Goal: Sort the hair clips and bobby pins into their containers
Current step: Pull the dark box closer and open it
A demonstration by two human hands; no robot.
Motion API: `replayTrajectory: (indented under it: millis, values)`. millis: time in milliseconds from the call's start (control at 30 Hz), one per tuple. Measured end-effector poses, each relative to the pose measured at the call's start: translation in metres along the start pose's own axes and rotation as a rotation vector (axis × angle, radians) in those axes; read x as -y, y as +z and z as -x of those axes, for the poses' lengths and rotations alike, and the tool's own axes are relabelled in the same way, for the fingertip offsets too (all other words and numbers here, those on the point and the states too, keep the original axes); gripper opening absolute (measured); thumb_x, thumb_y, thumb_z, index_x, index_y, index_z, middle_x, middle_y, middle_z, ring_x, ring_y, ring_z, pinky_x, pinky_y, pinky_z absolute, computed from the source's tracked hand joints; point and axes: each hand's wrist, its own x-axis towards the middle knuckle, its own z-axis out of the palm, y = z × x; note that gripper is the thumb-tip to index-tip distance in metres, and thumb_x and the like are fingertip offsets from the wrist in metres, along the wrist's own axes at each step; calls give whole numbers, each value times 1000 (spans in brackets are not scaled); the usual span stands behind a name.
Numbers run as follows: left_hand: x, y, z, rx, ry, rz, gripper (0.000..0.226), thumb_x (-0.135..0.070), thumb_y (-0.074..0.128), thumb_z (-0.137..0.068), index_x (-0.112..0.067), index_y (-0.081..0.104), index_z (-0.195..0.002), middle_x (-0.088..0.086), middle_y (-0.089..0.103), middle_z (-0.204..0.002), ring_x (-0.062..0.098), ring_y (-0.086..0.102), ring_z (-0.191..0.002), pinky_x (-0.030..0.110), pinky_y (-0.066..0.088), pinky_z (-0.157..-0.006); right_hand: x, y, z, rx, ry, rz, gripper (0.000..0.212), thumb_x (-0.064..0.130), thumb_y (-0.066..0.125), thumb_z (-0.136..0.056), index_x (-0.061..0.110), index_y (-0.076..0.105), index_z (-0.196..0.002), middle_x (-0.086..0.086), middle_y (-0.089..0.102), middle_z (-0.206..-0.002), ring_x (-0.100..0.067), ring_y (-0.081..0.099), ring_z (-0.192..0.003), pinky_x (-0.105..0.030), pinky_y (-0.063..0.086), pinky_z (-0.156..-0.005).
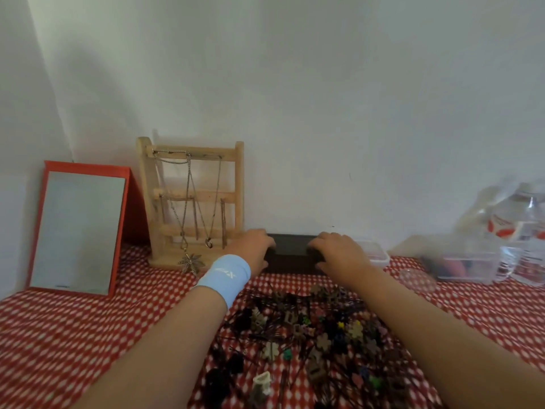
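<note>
A mixed pile of small hair clips [324, 340] and thin dark bobby pins [262, 338] lies on the red checked cloth between my forearms. Against the wall stands a dark rectangular box [292, 249]. My left hand [250, 246], with a light blue wristband, grips the box's left end. My right hand [339, 252] grips its right end, fingers curled over the top edge. Behind my right hand sits a clear plastic container [374, 255].
A red-framed mirror [79, 231] leans at the far left. A wooden jewellery rack [191, 205] with chains stands beside it. At the right are a clear lidded tub [466, 267], a round clear lid [413, 277] and water bottles [519, 231].
</note>
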Motion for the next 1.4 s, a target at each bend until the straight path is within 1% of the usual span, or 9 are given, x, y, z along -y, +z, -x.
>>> replayTrajectory:
  millis: [367, 600, 767, 900, 1033, 1167, 1267, 1333, 1400]
  values:
    - [-1, 3, -10, -32, 102, -242, 29, -27, 55, -94, -17, 65, -120, 7, 60, -117, 25, 59, -103, 32, 47, -74, -4, -5, -10, -8, -81, 8, 21, 30, 64, -80, 21, 69, -97, 2, 69, -87, -17, 62, -76, -32, 54, -70]
    - [12, -6, -9, -90, 115, -137, 29, -27, 48, -100, -21, 68, -120, 2, 66, -116, 22, 61, -104, 40, 53, -87, -18, 0, -3, -44, 7, -235, 33, 41, 72, -88, 27, 66, -117, 8, 59, -108, -8, 47, -94, -25, 46, -82]
    - [5, -7, -7, -150, 141, -111, 43, -45, 60, -93, -27, 58, -132, -5, 59, -127, 18, 53, -117, 39, 50, -93, -18, -7, -3, -49, -87, -77, 38, 55, 66, -88, 30, 65, -116, 10, 62, -108, -12, 58, -94, -28, 49, -74]
    - [2, -8, -8, -34, 75, -99, 42, -30, 65, -91, -30, 58, -132, -3, 59, -126, 21, 57, -112, 37, 52, -89, -15, -15, -5, -68, -116, 23, 27, 41, 59, -90, 26, 65, -112, 6, 67, -103, -16, 63, -88, -36, 55, -74]
    - [8, -13, -9, -130, 71, -38, 34, -25, 53, -97, -26, 60, -131, 1, 64, -123, 22, 59, -111, 40, 52, -92, -17, -19, -5, -110, -63, -44, 29, 39, 52, -92, 29, 66, -115, 9, 69, -100, -15, 63, -88, -34, 54, -75]
    - [7, -9, -7, -175, 8, 80, 34, -22, 52, -99, -25, 61, -131, 0, 64, -126, 23, 59, -113, 38, 50, -96, -19, -20, -5, -80, 42, -244, 29, 38, 66, -92, 31, 67, -120, 10, 68, -115, -13, 62, -103, -31, 51, -86]
    - [6, -6, -10, -170, -27, 115, 32, -20, 50, -100, -27, 63, -129, -2, 66, -125, 22, 60, -115, 38, 49, -98, -16, -18, -4, -36, 48, -254, 35, 32, 77, -84, 29, 64, -116, 9, 64, -113, -13, 59, -102, -30, 50, -86]
    - [3, -10, -10, -145, -1, 65, 31, -27, 50, -101, -28, 62, -129, -3, 66, -126, 21, 60, -116, 37, 49, -98, -13, -12, -3, -24, 19, -202, 39, 29, 79, -82, 27, 62, -117, 8, 62, -112, -14, 57, -101, -30, 50, -84]
    - [-2, -12, -8, -137, 72, -41, 42, -49, 54, -95, -31, 57, -133, -6, 62, -127, 19, 57, -115, 37, 49, -95, -14, -7, -1, -49, 14, -201, 37, 30, 76, -84, 27, 63, -119, 7, 62, -113, -15, 57, -104, -29, 50, -84]
